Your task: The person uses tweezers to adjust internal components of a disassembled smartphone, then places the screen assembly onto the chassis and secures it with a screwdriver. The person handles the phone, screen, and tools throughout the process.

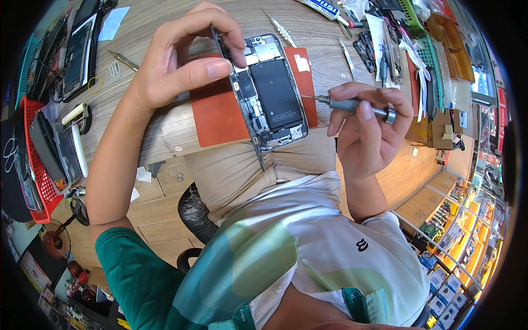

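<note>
An opened smartphone (279, 93) rests at the table's near edge, its black battery and circuit board showing. Its screen panel (255, 144) stands tilted up along the left side, seen almost edge-on. My left hand (173, 63) pinches the upper part of this panel between thumb and fingers. In my right hand (371, 129), a precision screwdriver (349, 105) with a grey handle lies between thumb and fingers. Its thin tip points left at the phone's right edge; whether it touches cannot be made out. Beneath the phone is a reddish-brown mat (215, 115).
Beyond the phone lie a white-handled pointed tool (281, 28), tweezers (347, 59) and a glue tube (323, 8). A red basket (34, 129) stands left, near a white-handled roller (77, 124). Tools and an orange tray (452, 47) crowd the right.
</note>
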A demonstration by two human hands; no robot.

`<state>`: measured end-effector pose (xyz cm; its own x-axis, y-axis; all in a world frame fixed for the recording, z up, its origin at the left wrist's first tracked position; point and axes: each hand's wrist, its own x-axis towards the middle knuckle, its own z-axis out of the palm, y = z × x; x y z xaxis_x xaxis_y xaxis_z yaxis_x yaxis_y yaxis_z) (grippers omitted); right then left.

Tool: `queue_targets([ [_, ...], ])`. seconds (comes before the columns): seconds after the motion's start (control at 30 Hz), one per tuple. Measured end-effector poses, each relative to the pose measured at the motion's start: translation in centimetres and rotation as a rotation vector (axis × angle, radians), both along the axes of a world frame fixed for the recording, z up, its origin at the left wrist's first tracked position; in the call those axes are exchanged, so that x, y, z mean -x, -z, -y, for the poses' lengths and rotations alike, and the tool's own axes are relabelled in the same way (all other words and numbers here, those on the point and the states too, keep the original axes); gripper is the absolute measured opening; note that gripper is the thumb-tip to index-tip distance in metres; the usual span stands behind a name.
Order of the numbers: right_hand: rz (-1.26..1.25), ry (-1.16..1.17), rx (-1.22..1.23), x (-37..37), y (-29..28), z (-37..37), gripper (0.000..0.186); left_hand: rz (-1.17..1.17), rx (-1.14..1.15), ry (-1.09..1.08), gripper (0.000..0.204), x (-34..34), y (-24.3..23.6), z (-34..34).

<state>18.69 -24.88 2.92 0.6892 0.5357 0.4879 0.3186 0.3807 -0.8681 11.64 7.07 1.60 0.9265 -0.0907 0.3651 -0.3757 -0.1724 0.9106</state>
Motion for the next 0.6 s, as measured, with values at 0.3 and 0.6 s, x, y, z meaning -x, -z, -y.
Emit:
queue_targets([
  [0.3,-0.029,-0.067,0.069,0.3,0.9,0.1,0.028,-0.033,0.009,-0.005,0.064,0.1,-0.3,0.1],
  [0.6,-0.035,-0.057,0.092,0.4,1.2,0.0,0.028,-0.038,0.003,-0.02,0.066,0.1,-0.2,0.1],
])
